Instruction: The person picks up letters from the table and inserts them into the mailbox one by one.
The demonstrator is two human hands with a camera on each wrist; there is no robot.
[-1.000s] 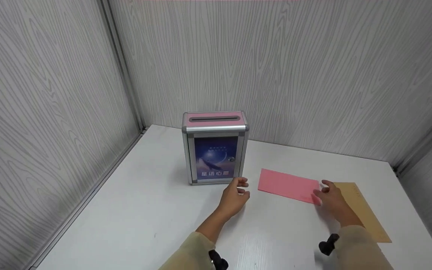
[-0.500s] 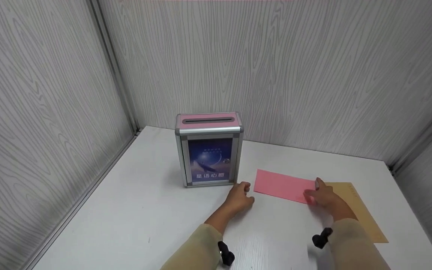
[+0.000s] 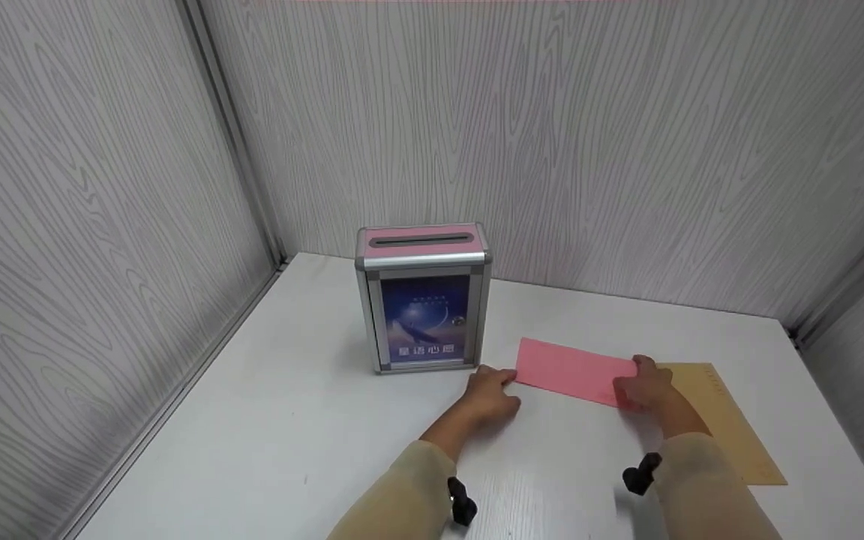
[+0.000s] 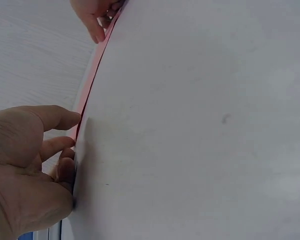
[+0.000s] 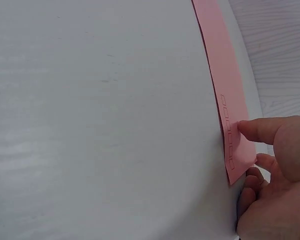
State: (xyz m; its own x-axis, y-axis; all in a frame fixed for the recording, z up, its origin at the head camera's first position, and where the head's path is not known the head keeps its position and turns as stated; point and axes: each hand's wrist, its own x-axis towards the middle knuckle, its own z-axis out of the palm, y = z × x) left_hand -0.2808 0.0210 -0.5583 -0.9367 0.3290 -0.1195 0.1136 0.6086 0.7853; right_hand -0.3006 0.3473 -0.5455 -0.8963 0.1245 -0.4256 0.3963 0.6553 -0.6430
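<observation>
A pink envelope (image 3: pixel 573 370) lies on the white table to the right of a metal-framed box. My right hand (image 3: pixel 646 387) holds its right end, with the thumb on top and the index finger at the edge; printed small squares show on this end in the right wrist view. At the left end, the index finger of my left hand (image 3: pixel 489 397) touches the envelope's corner, while the thumb stands apart from it. Seen edge-on in the left wrist view, the envelope (image 4: pixel 91 77) runs between both hands.
The upright box (image 3: pixel 424 315) has a pink top with a slot, a blue picture front and a small lock. A tan envelope (image 3: pixel 724 431) lies at the right, partly under my right forearm. Grey wood-grain panels (image 3: pixel 507 142) enclose the table's back and sides.
My left hand has moved right from beside the box to the envelope's left corner. My right hand has shifted slightly left onto the right end. The envelope has stayed nearly in place.
</observation>
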